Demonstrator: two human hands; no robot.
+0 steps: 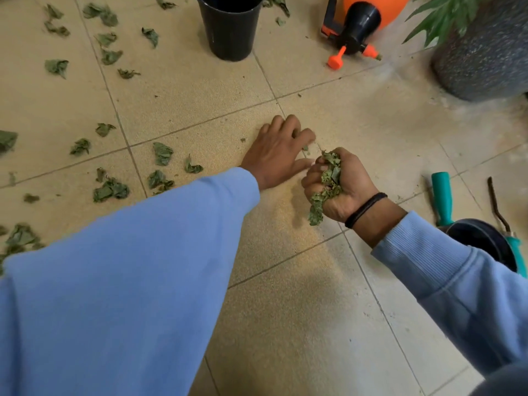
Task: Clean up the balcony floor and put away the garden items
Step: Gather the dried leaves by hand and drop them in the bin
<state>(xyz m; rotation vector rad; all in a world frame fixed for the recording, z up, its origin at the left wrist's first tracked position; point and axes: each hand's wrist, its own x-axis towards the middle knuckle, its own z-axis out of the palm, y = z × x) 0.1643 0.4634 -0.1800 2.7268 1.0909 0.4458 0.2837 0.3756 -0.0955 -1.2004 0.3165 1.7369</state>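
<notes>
A person in blue sleeves crouches over a tan tiled floor (pixel 314 324). The main risk, as I judge it: the right hand (pixel 340 187) is already overfull, dry leaves (pixel 328 181) poke out above and below the fist, and adding more could spill crumbs back down. Its fingers are curled tight around that bunch. The left hand (pixel 278 151), just beside it on the far side, lies palm down with fingers bent, tips touching the tile by a small leaf scrap (pixel 306 148); whether it pinches the scrap I cannot tell. Many leaves remain scattered to the left. A black pot (pixel 230 27) stands far off; an orange sprayer (pixel 363 24) lies to the pot's right.
</notes>
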